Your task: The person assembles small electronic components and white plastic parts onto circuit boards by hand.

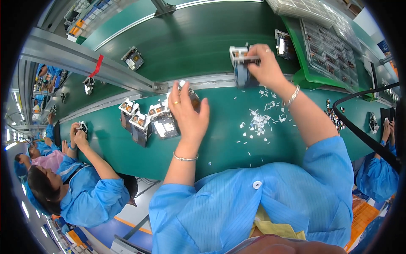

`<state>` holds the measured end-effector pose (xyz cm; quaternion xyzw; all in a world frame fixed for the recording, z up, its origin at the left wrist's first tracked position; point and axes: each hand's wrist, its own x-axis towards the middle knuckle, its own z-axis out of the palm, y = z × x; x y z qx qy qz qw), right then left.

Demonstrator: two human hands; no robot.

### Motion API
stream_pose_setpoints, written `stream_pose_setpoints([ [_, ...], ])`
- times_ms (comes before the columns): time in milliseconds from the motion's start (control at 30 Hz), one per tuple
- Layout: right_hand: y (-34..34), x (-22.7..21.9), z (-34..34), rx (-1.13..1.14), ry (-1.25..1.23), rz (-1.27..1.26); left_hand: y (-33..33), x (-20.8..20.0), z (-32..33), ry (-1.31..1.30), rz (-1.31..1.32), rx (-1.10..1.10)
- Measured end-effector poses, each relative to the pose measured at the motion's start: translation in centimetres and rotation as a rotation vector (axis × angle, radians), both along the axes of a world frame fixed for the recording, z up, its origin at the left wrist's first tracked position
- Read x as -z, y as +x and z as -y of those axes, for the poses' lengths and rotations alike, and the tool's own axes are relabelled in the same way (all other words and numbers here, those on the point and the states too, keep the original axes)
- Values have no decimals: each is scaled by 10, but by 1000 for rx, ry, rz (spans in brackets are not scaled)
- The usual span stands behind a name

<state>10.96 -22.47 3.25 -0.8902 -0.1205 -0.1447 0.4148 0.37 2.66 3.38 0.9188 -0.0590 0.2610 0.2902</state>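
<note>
My right hand [267,67] is closed on a boxy device unit [242,70] with a white frame and copper-coloured parts on top. It is held above the metal rail and is partly blurred. My left hand [189,111] has its fingers spread around another unit [195,100], mostly hidden behind them; whether they grip it I cannot tell for sure. Left of that hand, similar white-topped units stand together on the green bench: one beside my fingers [165,125], one in front [140,129] and one behind [126,111].
Small white pieces [260,120] lie scattered before me. Beyond the rail [215,81], a green belt [198,46] carries more units [133,58]. A green tray [311,78] with clear compartments stands at right, near a black cable [344,122]. A co-worker [91,190] handles a unit at left.
</note>
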Motion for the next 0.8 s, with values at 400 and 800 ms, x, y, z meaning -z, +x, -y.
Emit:
stream_pose_setpoints([
  [400, -54, -3, 47, 81, 43, -63, 17, 25, 6, 188, 67, 148],
  [800, -161, 25, 104, 277, -179, -178, -6, 12, 86, -40, 150, 402],
])
